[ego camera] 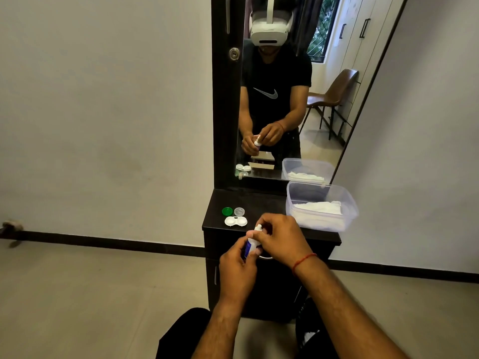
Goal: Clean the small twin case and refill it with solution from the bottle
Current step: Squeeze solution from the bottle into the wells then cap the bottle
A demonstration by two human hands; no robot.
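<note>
The small white twin case (236,221) lies open on the dark dresser top (264,203), both wells uncovered. Just behind it sit its two lids, a green one (227,211) and a clear one (239,211). In front of the dresser edge my left hand (237,265) grips the body of a small white bottle (251,245) with a blue label. My right hand (281,238) pinches the bottle's white top from above. The bottle is held upright, a little nearer to me than the case.
A clear plastic tub (321,207) with white tissues inside stands at the right of the dresser top. A tall mirror (285,86) rises behind it. The dresser has a drawer below, and my knees are close to its front.
</note>
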